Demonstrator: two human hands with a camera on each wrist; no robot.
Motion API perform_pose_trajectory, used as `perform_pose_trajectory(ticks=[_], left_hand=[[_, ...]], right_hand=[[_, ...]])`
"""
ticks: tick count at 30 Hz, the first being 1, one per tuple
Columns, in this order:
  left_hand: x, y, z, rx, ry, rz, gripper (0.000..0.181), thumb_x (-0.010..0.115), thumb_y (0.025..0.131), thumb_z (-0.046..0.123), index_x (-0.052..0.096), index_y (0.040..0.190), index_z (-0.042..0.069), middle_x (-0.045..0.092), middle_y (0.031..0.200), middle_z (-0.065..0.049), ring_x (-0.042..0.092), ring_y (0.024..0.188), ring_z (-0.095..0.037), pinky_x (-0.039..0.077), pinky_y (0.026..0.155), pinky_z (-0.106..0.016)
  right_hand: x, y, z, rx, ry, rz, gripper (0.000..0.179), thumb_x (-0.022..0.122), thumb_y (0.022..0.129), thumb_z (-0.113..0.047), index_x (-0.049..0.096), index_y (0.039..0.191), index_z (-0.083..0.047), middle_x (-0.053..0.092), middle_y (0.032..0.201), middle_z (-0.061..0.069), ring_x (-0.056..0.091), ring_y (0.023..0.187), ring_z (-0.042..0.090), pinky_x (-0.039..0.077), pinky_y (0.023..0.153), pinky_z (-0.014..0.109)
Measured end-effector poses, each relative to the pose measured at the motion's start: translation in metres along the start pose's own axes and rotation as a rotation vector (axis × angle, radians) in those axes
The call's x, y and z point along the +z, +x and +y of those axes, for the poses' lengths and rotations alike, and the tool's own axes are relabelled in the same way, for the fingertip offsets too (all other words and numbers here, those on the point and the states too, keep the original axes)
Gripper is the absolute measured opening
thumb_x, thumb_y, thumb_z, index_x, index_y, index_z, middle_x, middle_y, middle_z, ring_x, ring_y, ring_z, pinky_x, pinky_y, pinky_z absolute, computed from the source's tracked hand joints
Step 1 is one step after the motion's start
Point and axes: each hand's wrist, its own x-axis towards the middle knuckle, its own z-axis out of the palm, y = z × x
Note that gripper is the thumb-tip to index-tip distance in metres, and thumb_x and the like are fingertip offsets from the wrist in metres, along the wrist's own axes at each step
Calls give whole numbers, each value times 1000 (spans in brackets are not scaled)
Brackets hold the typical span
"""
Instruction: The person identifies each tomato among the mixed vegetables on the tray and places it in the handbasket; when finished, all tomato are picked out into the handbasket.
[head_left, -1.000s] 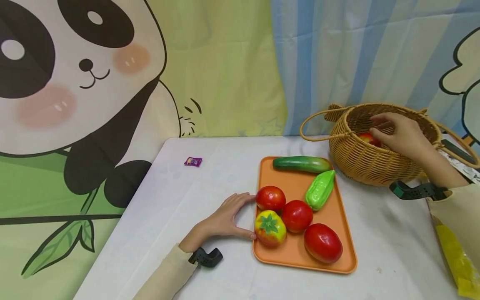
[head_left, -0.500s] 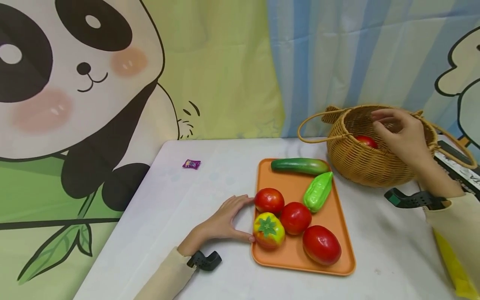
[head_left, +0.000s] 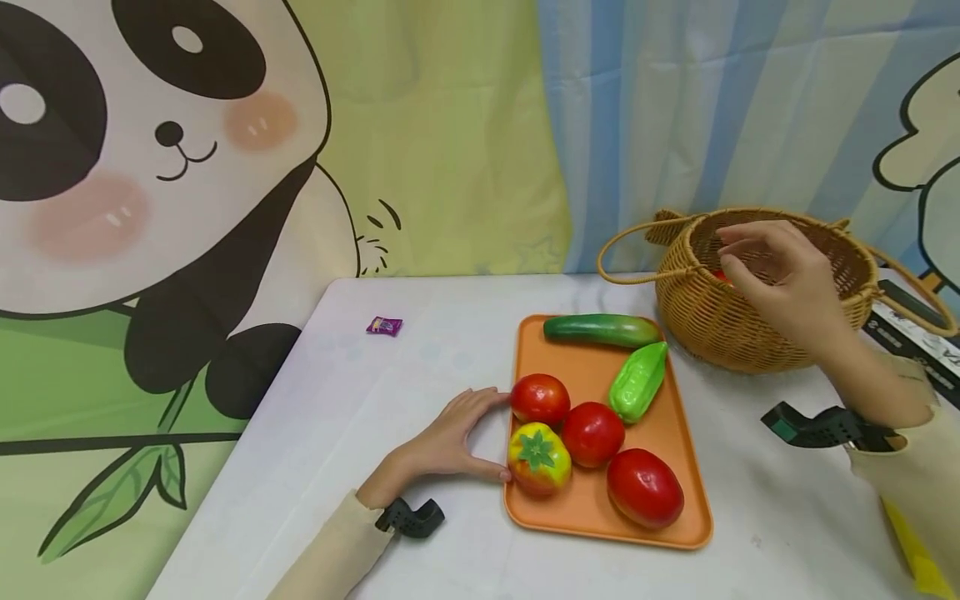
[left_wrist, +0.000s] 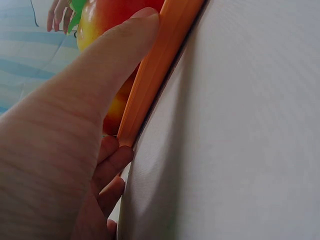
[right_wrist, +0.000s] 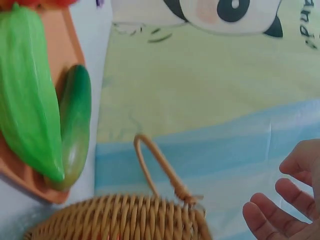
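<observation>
My left hand (head_left: pixel 446 442) rests at the left edge of an orange tray (head_left: pixel 585 368), thumb and fingers spread, holding nothing. Nearest to it on the tray are a red tomato (head_left: pixel 540 399) and a yellow-and-red fruit with a green leafy top (head_left: pixel 538 459). Another tomato (head_left: pixel 593 434), a larger red oval fruit (head_left: pixel 645 488), a green starfruit-like piece (head_left: pixel 638 382) and a cucumber (head_left: pixel 602 330) share the tray. Above the front of a wicker basket (head_left: pixel 720 329) hovers my right hand (head_left: pixel 795 292), fingers loosely bent around nothing. A bit of red shows inside the basket, mostly hidden by that hand.
A small purple wrapped candy (head_left: pixel 385 326) lies on the white table (head_left: pixel 420 367) at the back left. The basket's looped handle (head_left: pixel 637 281) reaches out toward the tray. Right of the basket are a black-and-white box (head_left: pixel 911 337) and something yellow (head_left: pixel 911 546).
My right hand has drawn slightly back and left over the basket, now covering more of the red thing inside. The left hand and the tray stay in place.
</observation>
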Motion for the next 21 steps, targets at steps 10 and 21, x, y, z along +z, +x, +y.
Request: perform_pose_trajectory(ticks=[10,21], left_hand=[[1,0,-1,4,-10,4,100,84,70,50,35,151,16,35,155,1,20,147,-19,7,123,-44],[1,0,-1,8,-6,4,99,83,71,49,35,150,16,36,155,0,20,147,-19,7,122,-45]], right_hand=[[12,-12,-28,-197,-5,-60,41,65,74,25,64,112,9,58,114,-14,56,101,-3,45,84,4],[18,-32,-36,-300,-31,-125,39,69,73,18,66,110,6,64,110,4,55,95,-2,44,82,4]])
